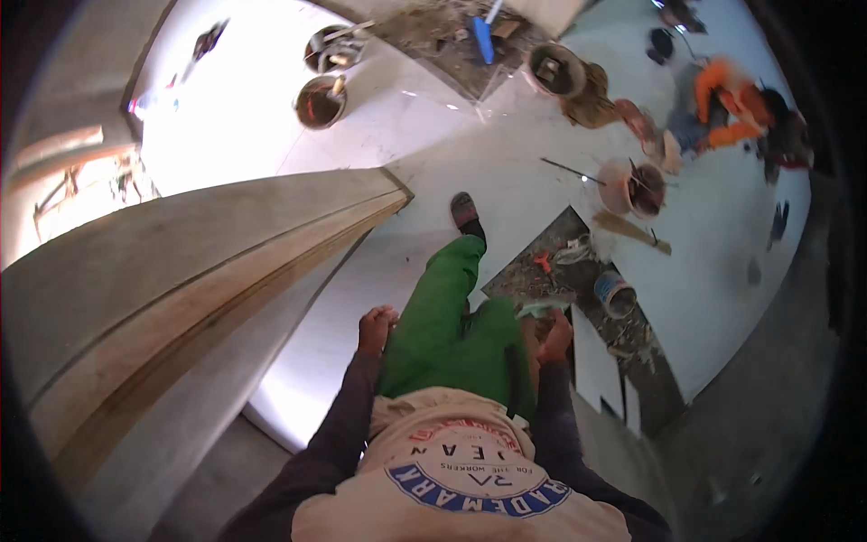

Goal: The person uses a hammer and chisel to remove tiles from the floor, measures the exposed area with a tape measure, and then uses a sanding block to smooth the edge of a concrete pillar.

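A worker in green trousers [452,339] and a pale printed shirt [452,406] stands on a white floor [433,144], one dark shoe [464,210] out in front, arms down at either side. The left hand [377,330] hangs beside the thigh, its fingers loosely curled; nothing shows in its grasp, though the inside of the palm is hidden. The right hand [556,337] is partly bent at the other hip, next to a pale green, filmy item [539,309]; whether the fingers grip it or merely overlap it in this view cannot be told.

Ahead of the right hand, a dark, rubble-strewn patch [519,271] cuts into the floor, with a red-handled tool [542,263] and crumpled clear plastic [573,251] on it. A blue-sided can [616,295] is just beside them. Farther out sit a light bucket [616,185] with sticks poking from it and, near it, a flat wooden board [632,232].

At upper right, a co-worker in orange [727,99] is low to the floor. More buckets [321,101] stand toward the far side, where a blue broom head [483,41] rests over a second patch of debris [433,45]. A gray wall [226,230] edged in wood rises at left.
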The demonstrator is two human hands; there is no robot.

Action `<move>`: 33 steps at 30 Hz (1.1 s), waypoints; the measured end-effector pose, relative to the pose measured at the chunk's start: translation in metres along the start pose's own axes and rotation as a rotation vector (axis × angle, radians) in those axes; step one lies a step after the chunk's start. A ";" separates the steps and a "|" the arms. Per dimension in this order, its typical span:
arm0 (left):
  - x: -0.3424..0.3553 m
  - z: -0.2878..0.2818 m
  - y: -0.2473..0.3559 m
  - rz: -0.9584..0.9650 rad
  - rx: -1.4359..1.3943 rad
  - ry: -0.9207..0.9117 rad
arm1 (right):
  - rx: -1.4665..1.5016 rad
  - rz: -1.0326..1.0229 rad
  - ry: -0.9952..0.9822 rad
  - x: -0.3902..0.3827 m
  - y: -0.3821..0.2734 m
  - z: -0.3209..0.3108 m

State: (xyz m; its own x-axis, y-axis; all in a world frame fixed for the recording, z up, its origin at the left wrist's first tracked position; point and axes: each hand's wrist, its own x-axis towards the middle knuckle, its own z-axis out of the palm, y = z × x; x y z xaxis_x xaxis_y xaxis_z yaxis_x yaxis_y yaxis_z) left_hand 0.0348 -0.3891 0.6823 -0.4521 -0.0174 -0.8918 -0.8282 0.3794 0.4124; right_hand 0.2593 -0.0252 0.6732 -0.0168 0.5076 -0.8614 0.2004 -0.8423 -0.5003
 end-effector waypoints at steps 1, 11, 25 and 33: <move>0.018 -0.019 0.008 0.011 0.015 0.009 | 0.140 0.028 -0.024 0.002 -0.012 0.037; 0.046 0.106 0.134 0.178 -0.032 -0.077 | -0.144 -0.126 -0.525 0.070 -0.162 0.186; 0.086 0.187 0.304 0.033 -0.039 0.278 | -0.478 0.326 -0.701 0.168 -0.300 0.408; 0.123 0.204 0.315 0.144 -0.397 0.243 | -0.800 -0.248 -1.153 0.198 -0.294 0.476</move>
State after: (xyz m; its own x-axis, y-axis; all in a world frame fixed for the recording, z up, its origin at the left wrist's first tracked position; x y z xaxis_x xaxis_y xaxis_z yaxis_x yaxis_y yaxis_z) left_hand -0.2138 -0.0831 0.6649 -0.5966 -0.2242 -0.7706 -0.7924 0.0124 0.6099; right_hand -0.2694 0.2369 0.6076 -0.8296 -0.1316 -0.5426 0.5579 -0.2307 -0.7972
